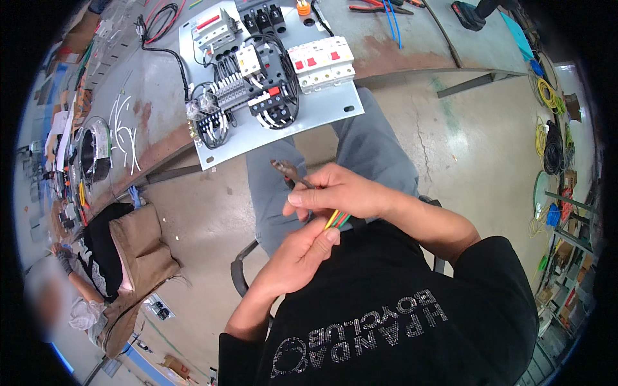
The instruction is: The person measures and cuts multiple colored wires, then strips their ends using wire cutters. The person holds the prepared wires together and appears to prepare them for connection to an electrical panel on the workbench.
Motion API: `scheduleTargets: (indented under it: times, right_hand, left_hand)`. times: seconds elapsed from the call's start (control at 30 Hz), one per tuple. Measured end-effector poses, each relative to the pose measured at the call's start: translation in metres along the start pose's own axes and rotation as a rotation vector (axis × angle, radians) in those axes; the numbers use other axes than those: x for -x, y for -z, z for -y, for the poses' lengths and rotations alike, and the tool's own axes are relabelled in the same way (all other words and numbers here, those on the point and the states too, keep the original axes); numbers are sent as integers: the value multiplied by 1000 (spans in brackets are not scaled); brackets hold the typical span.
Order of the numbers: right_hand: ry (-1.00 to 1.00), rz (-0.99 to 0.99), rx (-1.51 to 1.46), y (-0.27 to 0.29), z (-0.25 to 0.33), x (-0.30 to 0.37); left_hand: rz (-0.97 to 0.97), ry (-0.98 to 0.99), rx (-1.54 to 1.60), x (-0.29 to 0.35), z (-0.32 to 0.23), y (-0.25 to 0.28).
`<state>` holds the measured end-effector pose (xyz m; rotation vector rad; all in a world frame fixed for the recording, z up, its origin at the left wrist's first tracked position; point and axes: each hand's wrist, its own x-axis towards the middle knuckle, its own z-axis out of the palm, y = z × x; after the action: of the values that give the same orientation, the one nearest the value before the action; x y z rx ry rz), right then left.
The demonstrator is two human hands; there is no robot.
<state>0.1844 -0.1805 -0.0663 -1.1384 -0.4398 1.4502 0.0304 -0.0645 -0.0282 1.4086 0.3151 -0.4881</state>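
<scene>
In my lap, my left hand point(297, 256) is closed around a small bunch of thin wires point(336, 219), coloured yellow, red and green. Just above it, my right hand point(344, 192) grips a pair of pliers point(288, 170) with worn, brownish metal jaws that point up and left. Most of the handles are hidden in the fingers, so the exact kind of pliers is unclear. Beyond my hands, a metal mounting plate point(322, 114) rests on the bench edge. It carries white breakers point(323, 63), a terminal block point(232, 94) and a black contactor point(275, 67) with looped wiring.
The grey bench point(412, 55) spans the far side, holding red-handled pliers point(380, 9), a power tool point(468, 14), white wire pieces point(123, 132) and a black wire coil point(96, 148). A co-worker point(84, 302) sits at the left. Cable coils point(552, 148) hang at the right.
</scene>
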Motion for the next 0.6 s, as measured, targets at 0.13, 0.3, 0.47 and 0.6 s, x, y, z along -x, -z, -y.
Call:
scheduleTargets:
  times: [0.13,0.3,0.47,0.6]
  right_hand:
    - [-90,96,-82,1,5,-3]
    - [-82,70,-31,5,-2,-7]
    - [22,-60,416,20,-11,-8]
    - [270,-320,902,43,-9,11]
  left_hand:
    - [35,35,53,-3,0,4]
    - [48,69,92,-5,3,4]
    - [26,83,78,-4,12,5]
    - [-71,69,132,-1,11,14]
